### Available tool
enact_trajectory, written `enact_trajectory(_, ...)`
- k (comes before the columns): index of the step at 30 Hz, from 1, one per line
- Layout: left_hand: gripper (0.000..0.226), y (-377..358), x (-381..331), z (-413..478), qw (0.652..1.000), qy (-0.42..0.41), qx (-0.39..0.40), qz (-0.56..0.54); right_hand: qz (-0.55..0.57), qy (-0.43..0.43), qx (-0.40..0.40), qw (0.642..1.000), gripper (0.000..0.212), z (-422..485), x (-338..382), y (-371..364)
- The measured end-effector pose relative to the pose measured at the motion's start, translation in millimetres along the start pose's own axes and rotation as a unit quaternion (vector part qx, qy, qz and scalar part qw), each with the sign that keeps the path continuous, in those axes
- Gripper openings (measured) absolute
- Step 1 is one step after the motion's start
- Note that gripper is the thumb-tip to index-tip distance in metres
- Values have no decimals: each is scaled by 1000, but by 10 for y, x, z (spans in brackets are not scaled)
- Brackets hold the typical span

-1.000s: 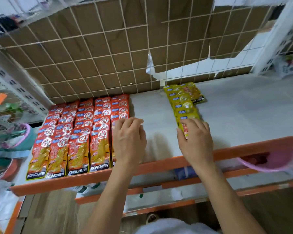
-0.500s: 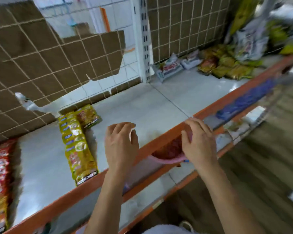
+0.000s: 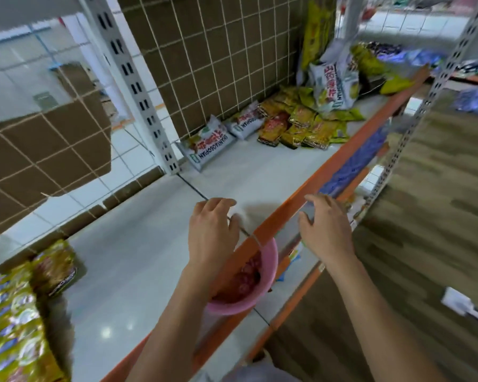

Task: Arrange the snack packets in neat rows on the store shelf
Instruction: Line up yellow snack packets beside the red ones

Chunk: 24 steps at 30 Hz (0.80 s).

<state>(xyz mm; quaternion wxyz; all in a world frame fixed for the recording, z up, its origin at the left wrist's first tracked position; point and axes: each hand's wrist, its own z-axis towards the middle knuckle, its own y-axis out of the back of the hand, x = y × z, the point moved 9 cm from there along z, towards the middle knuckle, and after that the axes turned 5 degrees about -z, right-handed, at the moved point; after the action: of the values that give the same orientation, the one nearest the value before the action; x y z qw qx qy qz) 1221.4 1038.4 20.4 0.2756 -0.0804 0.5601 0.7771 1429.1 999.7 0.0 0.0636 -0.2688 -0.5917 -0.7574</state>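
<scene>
Pale grey store shelf with an orange front lip (image 3: 309, 194) running diagonally from bottom centre to upper right. Left hand (image 3: 213, 232) over the shelf surface just behind the lip, palm down, fingers loosely curled, holding nothing. Right hand (image 3: 326, 230) in front of the lip, beyond the shelf edge, fingers spread and slightly bent, also holding nothing. Neither hand touching any packet.

Row of yellow foil snack packets (image 3: 20, 312) lying overlapped on the shelf at far left, well apart from both hands, blurred; one more yellow-and-red packet (image 3: 55, 268) lying askew at the back end of that row. Loose heap of yellow and red snack packets (image 3: 301, 125) on the shelf at its far right end, against the back wall, unsorted and overlapping. Two white pillow-shaped bags with red lettering (image 3: 207, 147) leaning near the back of the shelf, just left of the heap; a taller white bag (image 3: 334, 84) standing behind the heap.

Pink round plastic bowl (image 3: 268, 274) below the lip, on the level under the shelf, partly hidden by the left forearm, with reddish contents too blurred to name. Brown cardboard behind a white wire grid (image 3: 218, 56) forming the back of the shelf. White slotted metal upright (image 3: 138, 86) standing at the back, left of the white bags. Wood-patterned floor (image 3: 425, 244) to the right of the lip.
</scene>
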Motion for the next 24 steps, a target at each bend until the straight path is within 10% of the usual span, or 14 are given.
enact_trajectory(18, 56, -1404, -717, 2025, 988, -12, 157, 6, -48, -67, 21, 996, 40, 2080, -755, -6)
enact_trajectory(24, 54, -1750, -927, 2580, 990, 21, 141, -21, -88, -148, 79, 982, 77, 2661, -1024, -140)
